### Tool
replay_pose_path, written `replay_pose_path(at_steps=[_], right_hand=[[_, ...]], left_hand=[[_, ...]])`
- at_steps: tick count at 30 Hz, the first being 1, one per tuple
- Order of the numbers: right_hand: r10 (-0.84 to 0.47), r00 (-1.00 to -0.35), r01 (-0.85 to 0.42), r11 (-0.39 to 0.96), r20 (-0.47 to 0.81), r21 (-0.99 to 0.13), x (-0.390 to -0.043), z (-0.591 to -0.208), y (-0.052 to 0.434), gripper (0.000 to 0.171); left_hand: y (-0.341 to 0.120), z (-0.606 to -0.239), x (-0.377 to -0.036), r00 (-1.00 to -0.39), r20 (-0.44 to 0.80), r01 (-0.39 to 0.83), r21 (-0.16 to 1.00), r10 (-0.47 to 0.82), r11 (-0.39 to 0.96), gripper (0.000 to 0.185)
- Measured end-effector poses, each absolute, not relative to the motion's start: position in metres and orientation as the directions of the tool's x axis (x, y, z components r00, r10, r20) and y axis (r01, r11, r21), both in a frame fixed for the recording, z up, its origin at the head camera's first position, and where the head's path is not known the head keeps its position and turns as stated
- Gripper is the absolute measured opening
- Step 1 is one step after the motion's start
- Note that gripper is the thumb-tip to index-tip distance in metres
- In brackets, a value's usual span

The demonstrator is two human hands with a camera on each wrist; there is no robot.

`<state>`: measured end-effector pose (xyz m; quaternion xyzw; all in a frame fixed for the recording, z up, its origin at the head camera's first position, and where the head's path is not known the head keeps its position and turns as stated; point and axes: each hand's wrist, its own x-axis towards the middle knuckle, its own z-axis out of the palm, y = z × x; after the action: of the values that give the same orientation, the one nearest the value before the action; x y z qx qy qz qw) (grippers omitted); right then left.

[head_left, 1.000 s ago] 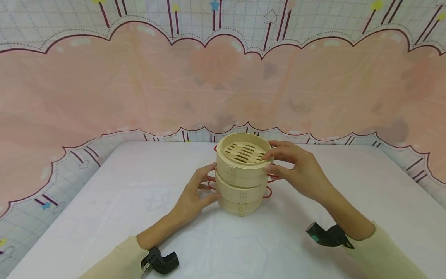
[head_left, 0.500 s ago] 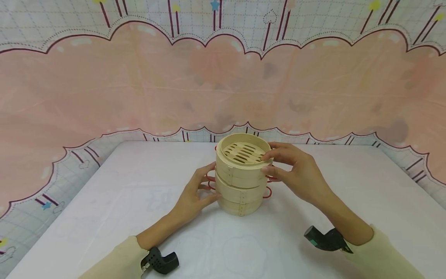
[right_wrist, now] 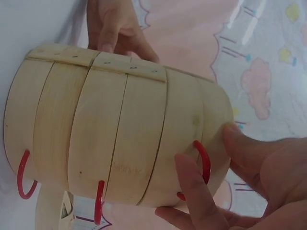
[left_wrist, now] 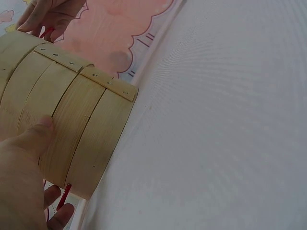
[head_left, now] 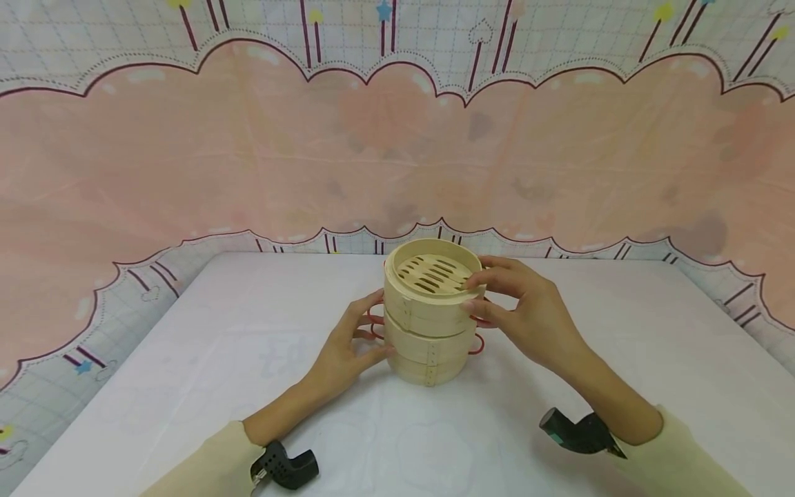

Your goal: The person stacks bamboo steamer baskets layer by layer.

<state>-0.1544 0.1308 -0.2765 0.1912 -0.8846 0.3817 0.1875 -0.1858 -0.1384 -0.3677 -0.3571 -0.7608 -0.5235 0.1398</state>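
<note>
Your left hand [head_left: 344,348] presses against the lower tiers of the bamboo steamer stack [head_left: 430,324] from its nine o'clock side, thumb flat on the wood and fingers spread loosely toward the red wire handles [head_left: 375,321] there; it steadies rather than clamps. Your right hand [head_left: 528,314] grips the top tier [head_left: 431,286] from three o'clock, thumb curled over the rim and fingers wrapped along the outer wall beside another red loop [right_wrist: 204,163]. The right wrist view shows that thumb on the rim edge and a finger lying across the side. The stack has three tiers, upright and roughly aligned, with the slatted floor of the top one open to view. It stands on the white tabletop [head_left: 186,359], near the middle and toward twelve o'clock from you, well apart from every edge. Beyond the table at twelve o'clock hangs a pink backdrop [head_left: 248,152] with a scalloped border. Your sleeves are cream, with a dark wrist camera mount [head_left: 286,466] on each arm.
</note>
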Motion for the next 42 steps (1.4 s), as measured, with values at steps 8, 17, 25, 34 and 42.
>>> replay_pose_path(at_steps=[8,17,25,34,42], right_hand=[[-0.224,-0.837,-0.510,0.649,0.499,-0.565,-0.157,-0.276,0.134,0.020],[-0.295,-0.854,-0.513,0.614,0.429,-0.599,-0.160,-0.273,0.143,0.033],[-0.417,-0.871,-0.475,0.584,0.259,-0.658,-0.171,-0.272,0.162,0.072],[-0.519,-0.831,-0.480,0.483,0.203,-0.732,-0.187,-0.282,0.174,0.101],[-0.556,-0.813,-0.454,0.422,0.171,-0.785,-0.195,-0.292,0.172,0.100]], left_hand=[[-0.137,-0.367,-0.187,-0.704,0.590,0.692,0.696,0.395,0.192,0.082],[-0.135,-0.365,-0.187,-0.728,0.573,0.667,0.718,0.376,0.199,0.081],[-0.144,-0.373,-0.209,-0.728,0.595,0.679,0.698,0.341,0.230,0.084],[-0.144,-0.334,-0.203,-0.699,0.573,0.705,0.651,0.428,0.281,0.097],[-0.152,-0.332,-0.224,-0.711,0.473,0.681,0.648,0.521,0.341,0.108]])
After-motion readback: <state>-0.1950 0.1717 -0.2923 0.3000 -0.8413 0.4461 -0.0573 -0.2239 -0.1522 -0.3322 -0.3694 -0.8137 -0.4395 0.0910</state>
